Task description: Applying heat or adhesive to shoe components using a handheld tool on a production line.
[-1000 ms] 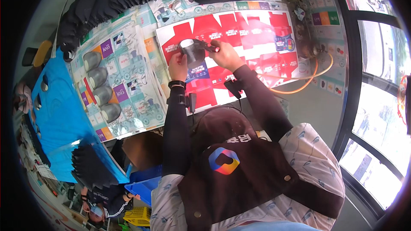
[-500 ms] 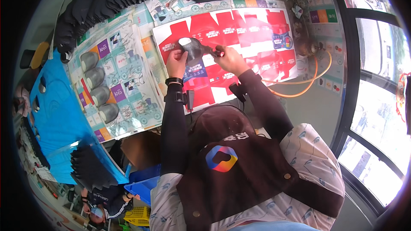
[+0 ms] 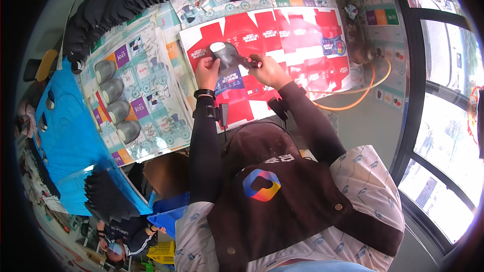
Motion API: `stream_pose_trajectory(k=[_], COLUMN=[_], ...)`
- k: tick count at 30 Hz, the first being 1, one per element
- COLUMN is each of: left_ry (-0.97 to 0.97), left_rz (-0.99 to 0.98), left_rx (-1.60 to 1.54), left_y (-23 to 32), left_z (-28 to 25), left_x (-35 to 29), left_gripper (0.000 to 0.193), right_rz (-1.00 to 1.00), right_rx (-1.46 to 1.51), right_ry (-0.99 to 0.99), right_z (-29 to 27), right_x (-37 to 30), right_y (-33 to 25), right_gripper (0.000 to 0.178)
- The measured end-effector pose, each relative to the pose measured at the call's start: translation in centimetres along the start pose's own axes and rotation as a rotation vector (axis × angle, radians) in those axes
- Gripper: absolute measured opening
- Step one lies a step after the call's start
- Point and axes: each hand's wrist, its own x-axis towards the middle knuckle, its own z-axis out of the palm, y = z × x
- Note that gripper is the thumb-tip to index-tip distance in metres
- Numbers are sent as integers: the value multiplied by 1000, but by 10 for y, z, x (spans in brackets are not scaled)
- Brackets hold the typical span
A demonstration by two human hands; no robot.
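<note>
Above the red printed sheet (image 3: 282, 45) on the table, held up between both hands: grey cup-shaped piece (image 3: 227, 55), pale round end turned toward the left and up, long axis slanting down to the right. Left hand (image 3: 206, 70) wrapped round the near-left side, fingers closed on it. Right hand (image 3: 267, 69) just to the right, pinched on a small dark tool (image 3: 248, 62) with a red tip, touching the piece's right end. Both equally near. Well apart to the left, four similar grey pieces (image 3: 116, 103) in a row.
</note>
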Motion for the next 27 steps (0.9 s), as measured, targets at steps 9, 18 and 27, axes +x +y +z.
stream_pose_trajectory(k=[9, 18, 27], left_ry=[1, 3, 1], left_rz=[-20, -31, 23], left_rx=[-58, -95, -99], left_y=[-34, -21, -23], left_z=[-2, -4, -3], left_x=[12, 8, 10], left_gripper=[36, 35, 36], right_rz=[-114, -36, -71], right_rx=[3, -16, 3], right_ry=[-59, -61, -85], right_z=[-5, 3, 7], right_x=[9, 1, -3], right_y=[1, 9, 17], right_gripper=[22, 23, 25])
